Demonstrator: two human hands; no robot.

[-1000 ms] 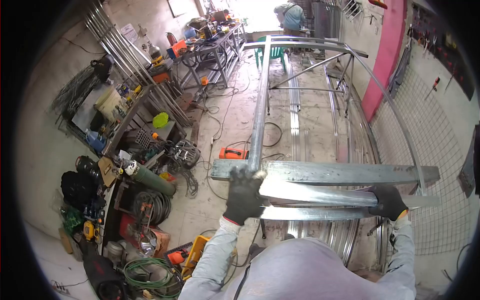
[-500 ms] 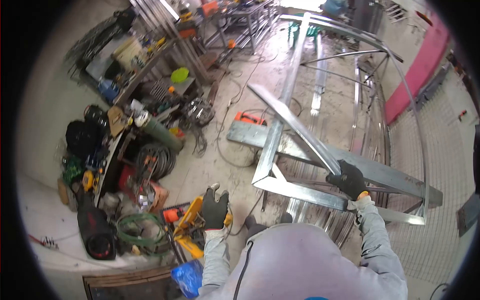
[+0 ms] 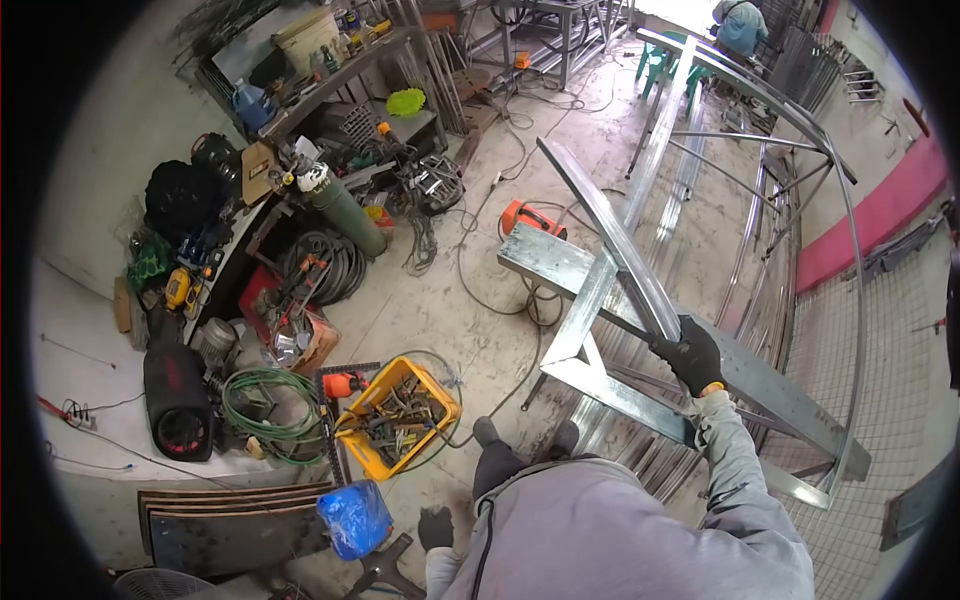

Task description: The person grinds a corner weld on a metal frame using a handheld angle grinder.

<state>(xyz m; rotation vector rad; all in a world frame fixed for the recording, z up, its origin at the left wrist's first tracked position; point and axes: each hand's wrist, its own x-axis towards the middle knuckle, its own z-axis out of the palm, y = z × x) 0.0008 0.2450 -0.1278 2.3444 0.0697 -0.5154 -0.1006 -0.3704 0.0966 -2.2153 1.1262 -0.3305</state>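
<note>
My right hand (image 3: 690, 357), in a black glove, is closed around the near end of a square metal tube (image 3: 607, 215). The tube slants forward and left across a metal frame (image 3: 585, 312) of joined square tubing, crossing above its left side. Under the frame lies a wide galvanized beam (image 3: 780, 390). My left hand (image 3: 436, 528), also gloved in black, hangs low beside my body. Its fingers are foreshortened, and I see nothing held. Nearest to it are a blue plastic bag (image 3: 356, 520) and a dark star-shaped stand base (image 3: 383, 570).
A yellow crate (image 3: 445, 395) of tools stands left of my feet. An orange case (image 3: 535, 220) and cables lie past the beam's end. A green gas cylinder (image 3: 345, 215) and a cluttered workbench (image 3: 330, 75) line the left. Another person (image 3: 740, 25) is at the far end.
My left hand has dropped back from over the yellow crate to beside my body. My right hand stays on the tube. The view has shifted, showing more of the crate and the distant person.
</note>
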